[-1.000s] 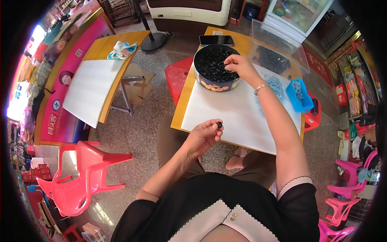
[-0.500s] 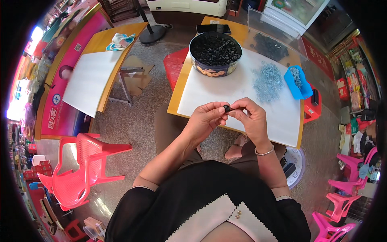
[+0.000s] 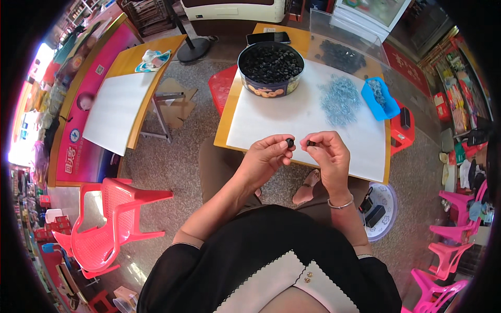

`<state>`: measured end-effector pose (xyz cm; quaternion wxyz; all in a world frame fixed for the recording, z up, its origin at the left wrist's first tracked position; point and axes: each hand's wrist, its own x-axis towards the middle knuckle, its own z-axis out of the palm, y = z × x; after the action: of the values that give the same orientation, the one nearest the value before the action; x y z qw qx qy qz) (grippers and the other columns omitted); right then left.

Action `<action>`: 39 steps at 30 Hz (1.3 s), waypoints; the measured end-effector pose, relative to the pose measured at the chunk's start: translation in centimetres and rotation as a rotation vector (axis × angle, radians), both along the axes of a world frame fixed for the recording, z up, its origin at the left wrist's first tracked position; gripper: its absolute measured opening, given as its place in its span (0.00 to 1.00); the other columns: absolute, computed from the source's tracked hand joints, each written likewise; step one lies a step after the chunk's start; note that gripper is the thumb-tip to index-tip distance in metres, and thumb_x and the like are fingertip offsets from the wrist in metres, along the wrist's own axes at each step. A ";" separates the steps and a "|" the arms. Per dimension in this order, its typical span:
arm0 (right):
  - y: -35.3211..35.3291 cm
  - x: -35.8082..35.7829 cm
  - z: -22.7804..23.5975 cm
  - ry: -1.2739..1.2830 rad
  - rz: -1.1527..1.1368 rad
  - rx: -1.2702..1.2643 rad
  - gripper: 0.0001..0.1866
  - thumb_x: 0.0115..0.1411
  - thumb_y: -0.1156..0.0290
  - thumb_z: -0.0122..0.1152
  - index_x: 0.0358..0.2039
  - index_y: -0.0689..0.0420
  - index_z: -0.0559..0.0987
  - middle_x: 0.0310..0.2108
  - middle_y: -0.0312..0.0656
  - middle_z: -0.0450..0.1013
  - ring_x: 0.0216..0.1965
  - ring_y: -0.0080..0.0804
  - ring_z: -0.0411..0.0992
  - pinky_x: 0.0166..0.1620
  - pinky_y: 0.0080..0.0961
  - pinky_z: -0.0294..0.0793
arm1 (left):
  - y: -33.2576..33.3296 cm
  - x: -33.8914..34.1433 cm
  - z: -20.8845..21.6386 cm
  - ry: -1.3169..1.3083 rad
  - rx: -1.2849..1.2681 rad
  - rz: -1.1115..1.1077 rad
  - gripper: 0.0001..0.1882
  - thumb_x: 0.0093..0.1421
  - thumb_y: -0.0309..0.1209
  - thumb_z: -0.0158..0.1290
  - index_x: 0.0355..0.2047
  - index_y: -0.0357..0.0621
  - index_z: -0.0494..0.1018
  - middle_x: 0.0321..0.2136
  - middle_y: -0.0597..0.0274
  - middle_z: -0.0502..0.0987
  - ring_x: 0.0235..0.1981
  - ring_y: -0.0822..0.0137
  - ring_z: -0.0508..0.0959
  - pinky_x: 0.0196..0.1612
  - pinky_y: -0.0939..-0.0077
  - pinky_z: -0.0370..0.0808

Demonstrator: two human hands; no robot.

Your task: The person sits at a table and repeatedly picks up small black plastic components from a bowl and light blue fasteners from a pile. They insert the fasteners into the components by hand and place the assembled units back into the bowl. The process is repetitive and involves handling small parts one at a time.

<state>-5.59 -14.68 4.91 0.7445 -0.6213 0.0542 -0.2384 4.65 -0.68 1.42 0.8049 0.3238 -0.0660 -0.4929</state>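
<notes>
Over the near edge of the white-topped table (image 3: pixel 271 117), my left hand (image 3: pixel 266 158) pinches a small round black part (image 3: pixel 290 142) between thumb and fingers. Facing it, a short gap away, my right hand (image 3: pixel 331 156) pinches another small dark piece (image 3: pixel 311 143), partly covered by the fingertips. A round tin (image 3: pixel 271 91) full of small black ring-shaped parts stands beyond my hands. To its right lies a spread of small clear bluish pieces (image 3: pixel 339 99). A blue bin (image 3: pixel 389 110) beside them holds more such pieces.
At the table's back are a black phone (image 3: pixel 268 38), a pile of black parts (image 3: pixel 342 56) and a clear upright panel (image 3: pixel 347 27). A red stool sits under each side. Left are another table (image 3: pixel 112 107) and a red plastic chair (image 3: pixel 120 208); a basin (image 3: pixel 387 214) is on the floor.
My hands have drawn apart. The black piece they held together now shows as two separate pieces, one in each hand. The view has shifted slightly.
</notes>
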 end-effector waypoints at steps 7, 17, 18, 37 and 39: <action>-0.6 -0.8 -0.1 0.095 -0.017 -0.280 0.09 0.58 0.83 0.51 0.39 0.64 0.76 0.36 0.37 0.71 0.37 0.19 0.68 0.41 0.16 0.68 | -0.1 -0.6 0.8 0.005 0.034 -0.024 0.14 0.60 0.26 0.51 0.45 0.32 0.69 0.34 0.58 0.75 0.31 0.73 0.75 0.34 0.82 0.74; -0.3 -1.1 -0.4 0.149 -0.047 -0.206 0.07 0.54 0.83 0.56 0.35 0.63 0.76 0.32 0.37 0.72 0.33 0.22 0.70 0.39 0.18 0.70 | -0.3 -0.9 0.6 -0.004 0.079 -0.041 0.14 0.59 0.26 0.52 0.44 0.32 0.70 0.32 0.59 0.75 0.30 0.72 0.75 0.33 0.83 0.74; -0.4 -1.1 -0.5 0.132 -0.055 -0.250 0.07 0.54 0.83 0.56 0.35 0.63 0.76 0.32 0.37 0.72 0.33 0.22 0.70 0.39 0.18 0.70 | -0.3 -0.9 0.5 -0.004 0.082 -0.043 0.14 0.59 0.26 0.52 0.44 0.32 0.70 0.32 0.59 0.75 0.30 0.73 0.75 0.33 0.83 0.74; -0.5 -1.2 -0.2 0.102 0.005 -0.466 0.09 0.50 0.86 0.59 0.32 0.60 0.78 0.31 0.38 0.71 0.33 0.24 0.70 0.33 0.19 0.71 | 0.2 -0.5 0.8 -0.275 0.246 -0.105 0.13 0.58 0.26 0.54 0.41 0.30 0.72 0.31 0.58 0.77 0.27 0.72 0.75 0.34 0.81 0.75; -0.9 -1.3 -0.3 0.120 0.081 -0.354 0.09 0.50 0.85 0.59 0.32 0.60 0.78 0.31 0.37 0.71 0.33 0.23 0.69 0.33 0.18 0.70 | 0.3 -0.3 0.8 -0.241 0.227 -0.166 0.13 0.58 0.26 0.54 0.42 0.30 0.72 0.31 0.57 0.77 0.26 0.71 0.75 0.34 0.81 0.75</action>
<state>-6.89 -15.54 4.61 0.6279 -0.7573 0.0306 -0.1766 4.32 -0.35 2.21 0.7061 0.4626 -0.1325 -0.5195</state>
